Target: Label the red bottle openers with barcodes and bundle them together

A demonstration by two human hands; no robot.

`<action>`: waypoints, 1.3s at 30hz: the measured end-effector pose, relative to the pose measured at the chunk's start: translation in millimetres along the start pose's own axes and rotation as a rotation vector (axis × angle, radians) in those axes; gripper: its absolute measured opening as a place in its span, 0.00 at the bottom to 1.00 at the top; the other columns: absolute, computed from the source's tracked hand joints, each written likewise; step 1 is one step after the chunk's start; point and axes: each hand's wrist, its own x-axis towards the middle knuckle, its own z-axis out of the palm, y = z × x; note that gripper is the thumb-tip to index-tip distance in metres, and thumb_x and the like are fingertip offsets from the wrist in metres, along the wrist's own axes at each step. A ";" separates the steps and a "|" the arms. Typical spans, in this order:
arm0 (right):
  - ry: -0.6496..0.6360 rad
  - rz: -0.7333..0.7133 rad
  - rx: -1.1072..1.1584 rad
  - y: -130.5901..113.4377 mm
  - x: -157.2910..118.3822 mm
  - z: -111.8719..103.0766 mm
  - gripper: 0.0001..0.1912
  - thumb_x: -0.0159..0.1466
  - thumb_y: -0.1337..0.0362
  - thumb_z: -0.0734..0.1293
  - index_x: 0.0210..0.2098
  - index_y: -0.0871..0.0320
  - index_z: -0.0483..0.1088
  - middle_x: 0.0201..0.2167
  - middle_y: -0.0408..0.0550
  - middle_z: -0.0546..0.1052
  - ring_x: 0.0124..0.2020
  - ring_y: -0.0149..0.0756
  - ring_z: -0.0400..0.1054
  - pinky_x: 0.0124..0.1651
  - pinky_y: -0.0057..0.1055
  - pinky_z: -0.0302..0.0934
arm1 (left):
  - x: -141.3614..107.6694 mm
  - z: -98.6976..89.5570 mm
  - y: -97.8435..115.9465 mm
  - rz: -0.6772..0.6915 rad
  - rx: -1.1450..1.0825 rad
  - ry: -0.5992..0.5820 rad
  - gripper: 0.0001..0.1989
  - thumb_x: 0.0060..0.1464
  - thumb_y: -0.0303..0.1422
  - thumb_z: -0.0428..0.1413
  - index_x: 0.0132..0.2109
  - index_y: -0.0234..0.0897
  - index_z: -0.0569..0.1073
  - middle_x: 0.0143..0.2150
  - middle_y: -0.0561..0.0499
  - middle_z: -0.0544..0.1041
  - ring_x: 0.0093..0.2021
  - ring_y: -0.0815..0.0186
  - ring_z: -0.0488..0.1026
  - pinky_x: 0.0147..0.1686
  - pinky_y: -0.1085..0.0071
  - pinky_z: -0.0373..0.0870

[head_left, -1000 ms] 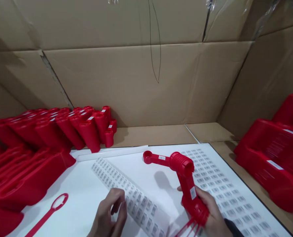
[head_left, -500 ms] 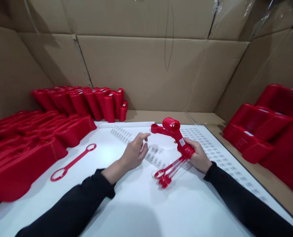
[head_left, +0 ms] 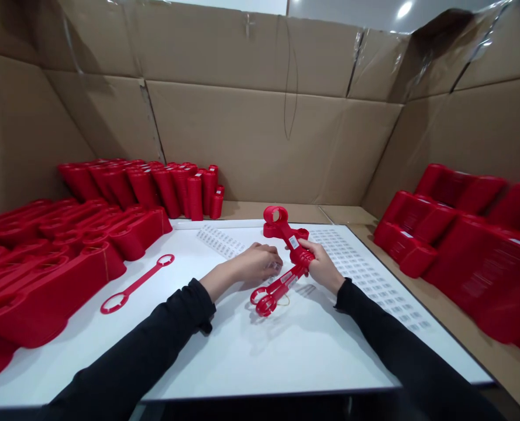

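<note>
My right hand (head_left: 324, 267) is wrapped round a bundle of red plastic strips with ring-shaped ends (head_left: 301, 257), raised over the white table. A small white barcode label sits on the bundle's upper part, and a thin loop hangs by its lower rings. Just left of it, my left hand (head_left: 258, 261) is palm down with its fingers curled together on a clear sheet of printed labels (head_left: 272, 279), mostly hidden under the hand. A single flat red strip with a ring at each end (head_left: 137, 283) lies on the table to the left.
Nested stacks of red strips (head_left: 66, 257) cover the table's left side, with upright bundles (head_left: 163, 187) behind. More red stacks (head_left: 417, 228) stand at the right. Label sheets (head_left: 365, 275) lie on the white table (head_left: 330, 351). Cardboard walls (head_left: 242, 140) surround three sides.
My left hand has moved right and its fingers have closed down on the clear label sheet. My right hand has turned the red bundle and brought it left. The view has tilted up.
</note>
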 end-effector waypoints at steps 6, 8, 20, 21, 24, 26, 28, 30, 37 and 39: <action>-0.012 -0.011 -0.005 5.8 -2.7 8.8 0.18 0.50 0.72 0.57 0.36 0.60 0.72 0.24 0.41 0.69 0.21 0.28 0.58 0.22 0.24 0.52 | -5.8 9.1 -6.6 -0.061 -0.023 0.103 0.07 0.54 0.29 0.53 0.40 0.38 0.73 0.40 0.50 0.75 0.42 0.62 0.71 0.43 0.67 0.62; 0.003 0.005 -0.010 8.1 -3.9 9.8 0.18 0.49 0.72 0.57 0.35 0.60 0.72 0.22 0.41 0.68 0.21 0.28 0.58 0.22 0.24 0.51 | -9.1 11.2 -7.5 -0.084 -0.008 0.139 0.06 0.54 0.30 0.53 0.39 0.37 0.73 0.39 0.49 0.75 0.40 0.63 0.71 0.41 0.67 0.62; 0.094 0.027 -0.078 11.0 -7.9 9.4 0.15 0.49 0.73 0.56 0.32 0.58 0.71 0.22 0.41 0.70 0.22 0.30 0.60 0.23 0.25 0.52 | -16.5 22.7 -1.1 -0.213 -0.119 0.306 0.05 0.57 0.30 0.48 0.37 0.37 0.69 0.43 0.48 0.68 0.31 0.68 0.69 0.33 0.69 0.67; 0.105 0.032 -0.087 11.1 -7.9 8.7 0.15 0.50 0.73 0.56 0.32 0.58 0.71 0.22 0.40 0.70 0.21 0.30 0.60 0.23 0.25 0.52 | -15.9 22.4 -0.7 -0.225 -0.181 0.316 0.05 0.56 0.30 0.49 0.36 0.37 0.69 0.42 0.49 0.68 0.31 0.68 0.70 0.33 0.69 0.68; 0.118 0.037 -0.118 10.5 -8.1 7.2 0.15 0.49 0.73 0.55 0.30 0.58 0.70 0.21 0.40 0.70 0.20 0.30 0.59 0.23 0.25 0.52 | -13.4 16.1 5.1 -0.269 -0.386 0.394 0.04 0.55 0.32 0.50 0.35 0.37 0.67 0.38 0.49 0.68 0.33 0.67 0.70 0.32 0.69 0.69; 0.122 0.040 -0.143 8.7 -8.5 7.3 0.16 0.48 0.74 0.55 0.30 0.58 0.71 0.21 0.41 0.71 0.20 0.30 0.59 0.23 0.25 0.52 | -11.3 7.3 12.6 -0.319 -0.522 0.568 0.05 0.56 0.34 0.50 0.37 0.37 0.66 0.38 0.50 0.69 0.34 0.67 0.70 0.31 0.70 0.70; 0.129 0.042 -0.173 5.8 -9.3 8.6 0.16 0.48 0.74 0.55 0.30 0.58 0.71 0.20 0.41 0.71 0.20 0.31 0.60 0.23 0.25 0.51 | -8.9 -3.5 21.2 -0.354 -0.626 0.821 0.08 0.56 0.36 0.51 0.40 0.38 0.63 0.40 0.50 0.68 0.35 0.68 0.70 0.30 0.71 0.71; 0.119 0.024 -0.213 2.0 -10.7 10.8 0.16 0.48 0.74 0.55 0.29 0.58 0.71 0.20 0.41 0.72 0.21 0.32 0.61 0.24 0.25 0.52 | -6.4 -13.9 28.5 -0.347 -0.673 1.004 0.11 0.54 0.36 0.54 0.42 0.39 0.60 0.41 0.51 0.67 0.36 0.69 0.70 0.31 0.71 0.72; 0.040 -0.025 -0.244 -4.3 -14.7 18.6 0.23 0.48 0.76 0.55 0.38 0.57 0.73 0.29 0.44 0.76 0.28 0.34 0.66 0.29 0.26 0.56 | -3.8 -25.2 31.8 -0.397 -0.713 1.038 0.13 0.51 0.27 0.54 0.42 0.40 0.59 0.41 0.51 0.67 0.36 0.70 0.69 0.33 0.70 0.72; 0.061 0.000 -0.190 -2.0 -14.3 18.7 0.23 0.48 0.76 0.55 0.38 0.58 0.73 0.27 0.44 0.76 0.25 0.33 0.65 0.27 0.26 0.56 | -5.0 -23.4 32.1 -0.357 -0.735 1.032 0.13 0.51 0.25 0.53 0.43 0.40 0.59 0.43 0.50 0.67 0.39 0.69 0.71 0.37 0.68 0.73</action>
